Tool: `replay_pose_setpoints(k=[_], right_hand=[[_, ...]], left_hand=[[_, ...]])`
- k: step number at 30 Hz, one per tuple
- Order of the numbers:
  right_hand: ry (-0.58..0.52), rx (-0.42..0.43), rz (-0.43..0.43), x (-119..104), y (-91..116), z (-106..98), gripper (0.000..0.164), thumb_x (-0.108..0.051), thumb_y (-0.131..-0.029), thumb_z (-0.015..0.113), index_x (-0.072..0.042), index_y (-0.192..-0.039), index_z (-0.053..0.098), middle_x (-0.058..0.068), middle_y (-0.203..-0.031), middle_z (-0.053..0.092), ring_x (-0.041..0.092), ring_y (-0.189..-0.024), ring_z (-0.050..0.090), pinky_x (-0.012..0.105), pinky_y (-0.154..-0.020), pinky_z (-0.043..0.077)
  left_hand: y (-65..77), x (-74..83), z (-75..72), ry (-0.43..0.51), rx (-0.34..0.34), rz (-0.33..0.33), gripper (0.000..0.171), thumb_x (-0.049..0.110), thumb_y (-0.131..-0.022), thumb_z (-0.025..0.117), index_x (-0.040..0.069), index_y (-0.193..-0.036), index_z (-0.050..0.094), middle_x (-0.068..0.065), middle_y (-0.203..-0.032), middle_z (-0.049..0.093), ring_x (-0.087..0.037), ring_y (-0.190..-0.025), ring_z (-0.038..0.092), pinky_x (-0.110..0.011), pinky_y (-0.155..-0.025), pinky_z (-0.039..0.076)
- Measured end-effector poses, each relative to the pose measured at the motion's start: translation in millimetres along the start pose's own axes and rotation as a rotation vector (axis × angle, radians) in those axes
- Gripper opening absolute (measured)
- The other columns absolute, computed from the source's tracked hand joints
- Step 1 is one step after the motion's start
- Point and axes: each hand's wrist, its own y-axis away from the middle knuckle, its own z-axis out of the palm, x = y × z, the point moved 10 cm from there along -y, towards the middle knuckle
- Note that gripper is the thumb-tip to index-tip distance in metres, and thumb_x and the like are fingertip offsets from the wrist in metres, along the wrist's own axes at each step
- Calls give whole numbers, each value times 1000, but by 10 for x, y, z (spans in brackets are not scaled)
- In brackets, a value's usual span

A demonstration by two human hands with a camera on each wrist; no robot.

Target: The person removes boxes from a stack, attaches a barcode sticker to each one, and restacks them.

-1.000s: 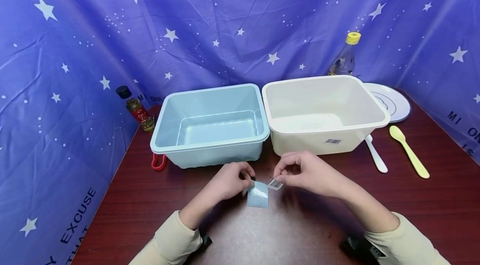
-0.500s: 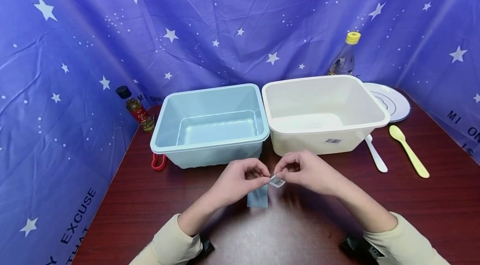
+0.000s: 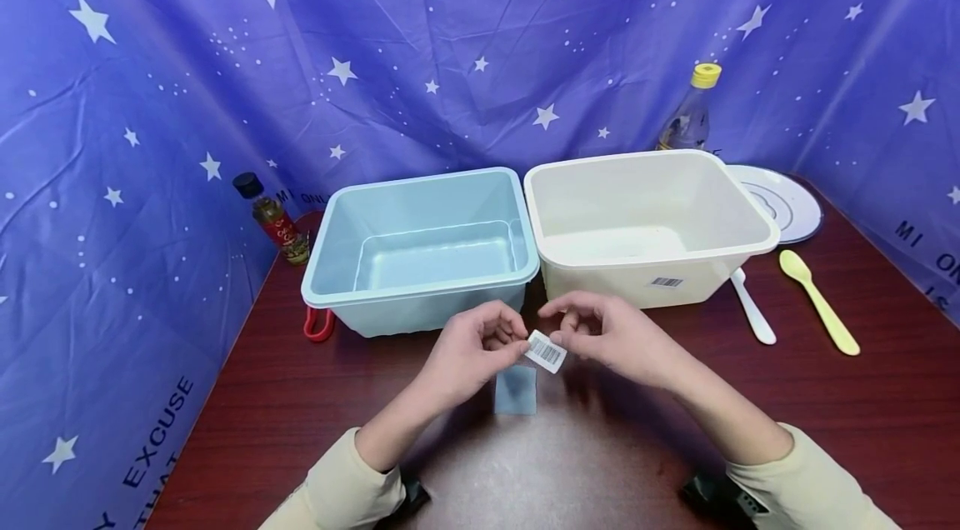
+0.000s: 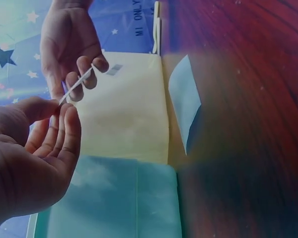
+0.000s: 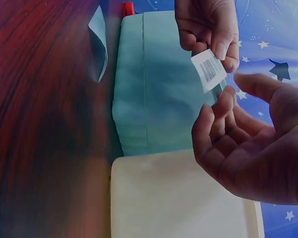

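My left hand (image 3: 474, 347) pinches a small white barcode label (image 3: 547, 352) by one corner between thumb and fingertips, its printed side facing up in the head view. Close on the label's other side is my right hand (image 3: 611, 337); its thumb and bent fingers are spread apart with nothing between them, as the right wrist view shows. Below the label, on the table, lies a small light-blue square sheet (image 3: 516, 392). The left wrist view shows this blue sheet (image 4: 185, 104) curved, with raised edges.
Behind the hands stand a blue plastic bin (image 3: 423, 305) and a cream bin (image 3: 622, 288), side by side. Left are an oil bottle (image 3: 279, 226) and a red loop (image 3: 318, 325). Right are a white knife-shaped utensil (image 3: 753, 315), yellow spoon (image 3: 821, 309), plate (image 3: 795, 209) and yellow-capped bottle (image 3: 690, 117).
My left hand has left the blue sheet, moved right and up, and taken the barcode label from my right hand. The right fingers have let go and opened. The blue sheet stays put.
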Motion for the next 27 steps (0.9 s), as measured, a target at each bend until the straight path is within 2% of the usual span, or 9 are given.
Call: replay_pose_setpoints(k=[3, 7, 11, 15, 18, 27], right_hand=[[8, 35, 41, 36, -5, -67, 18, -16, -95, 71, -9, -112, 70, 4, -78, 63, 17, -64, 56, 27, -56, 47], [39, 43, 103, 98, 4, -108, 13, -22, -97, 69, -10, -96, 73, 5, -71, 59, 14, -59, 54, 27, -53, 45], [24, 29, 96, 79, -1, -96, 14, -20, -96, 70, -7, -94, 73, 5, -68, 57, 13, -58, 51, 26, -52, 43], [-5, 39, 58, 19, -4, -75, 13, -18, -95, 72, -5, -94, 73, 1, -70, 57, 12, -61, 51, 25, -54, 43], [-15, 70, 41, -7, -8, -72, 12, -18, -94, 73, -6, -92, 73, -1, -70, 57, 12, -63, 51, 25, -56, 43], [-34, 181, 60, 42, -43, -43, 9, -17, -93, 74, -9, -90, 72, -1, -71, 60, 14, -63, 52, 25, -57, 44]], left_hand=[[-6, 13, -69, 35, 47, 17, 12, -3, -88, 73, 4, -95, 66, -5, -84, 69, -13, -76, 64, -22, -64, 52], [-3, 20, -152, 113, 115, 29, 13, -4, -89, 73, 1, -97, 65, -9, -86, 68, -15, -75, 64, -23, -65, 55], [4, 18, -218, 181, 174, 34, 13, -5, -89, 73, 0, -97, 65, -10, -87, 67, -15, -73, 64, -24, -65, 56], [12, 14, -253, 213, 200, 37, 13, -5, -88, 73, -1, -97, 65, -10, -87, 66, -15, -74, 63, -24, -65, 55], [22, 22, -270, 197, 205, 37, 12, -5, -89, 73, 0, -96, 64, -9, -87, 66, -14, -74, 63, -23, -64, 54], [89, 56, -334, 29, 241, 47, 15, -1, -88, 75, 6, -93, 64, -5, -84, 68, -14, -78, 63, -23, -64, 51]])
